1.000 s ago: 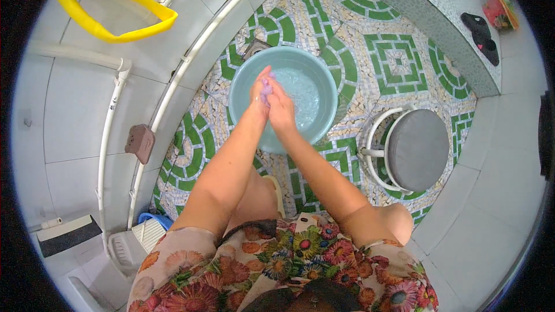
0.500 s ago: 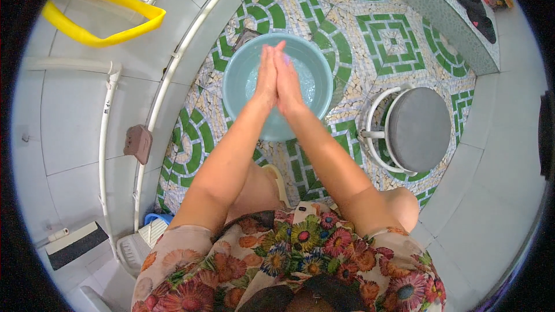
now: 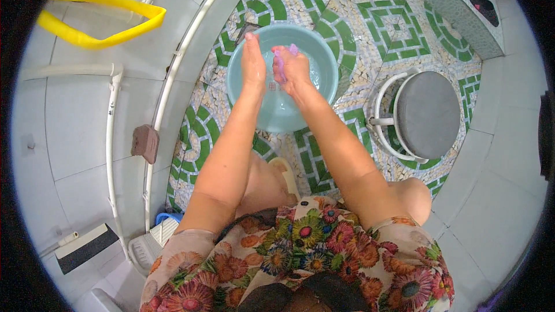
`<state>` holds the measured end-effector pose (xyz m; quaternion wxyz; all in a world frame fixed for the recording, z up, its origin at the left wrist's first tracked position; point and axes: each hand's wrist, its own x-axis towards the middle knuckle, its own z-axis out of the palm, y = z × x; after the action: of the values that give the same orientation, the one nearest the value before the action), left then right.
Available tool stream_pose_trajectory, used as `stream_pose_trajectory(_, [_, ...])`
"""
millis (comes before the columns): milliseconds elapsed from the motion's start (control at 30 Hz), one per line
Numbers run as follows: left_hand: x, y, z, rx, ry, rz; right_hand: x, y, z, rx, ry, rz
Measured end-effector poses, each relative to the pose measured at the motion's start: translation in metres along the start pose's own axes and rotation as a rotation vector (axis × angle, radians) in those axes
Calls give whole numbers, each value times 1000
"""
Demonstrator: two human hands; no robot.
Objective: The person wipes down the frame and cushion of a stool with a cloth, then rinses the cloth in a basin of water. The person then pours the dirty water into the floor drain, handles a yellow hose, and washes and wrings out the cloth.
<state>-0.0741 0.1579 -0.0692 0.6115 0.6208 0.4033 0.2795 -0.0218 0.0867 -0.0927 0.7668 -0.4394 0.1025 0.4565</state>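
Both my hands are over a round light-blue basin with clear water in it. My left hand is open, its fingers together and stretched out away from me. Just to its right, my right hand is closed around a crumpled, soft purple cloth-like piece. Part of that piece bulges out between and beside the fingers, and the rest is hidden in my fist. The two hands are a little apart.
A grey round stool with a white frame stands right of the basin on the patterned floor. White pipes run along the left wall. A yellow-framed thing is at upper left; a brown holder hangs below.
My hands were pressed together over the basin; they have parted. My right hand has closed into a fist around the purple piece, which now shows much more.
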Motion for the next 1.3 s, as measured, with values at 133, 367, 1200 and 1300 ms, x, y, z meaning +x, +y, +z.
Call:
stream_pose_trajectory(133, [-9, 6, 1, 49, -33, 6, -9, -2, 1, 12, 14, 67])
stream_pose_trajectory(367, [-13, -5, 5, 195, -194, -119, 9, 1, -12, -27, 112, -26])
stream_pose_trajectory(1200, [-17, 32, 12, -89, -24, 251, -2, -4, -29, 206, -141, 85])
stream_pose_trajectory(1300, [-13, 28, 8, -116, 12, 181, -8, -11, -21, 127, -67, 105])
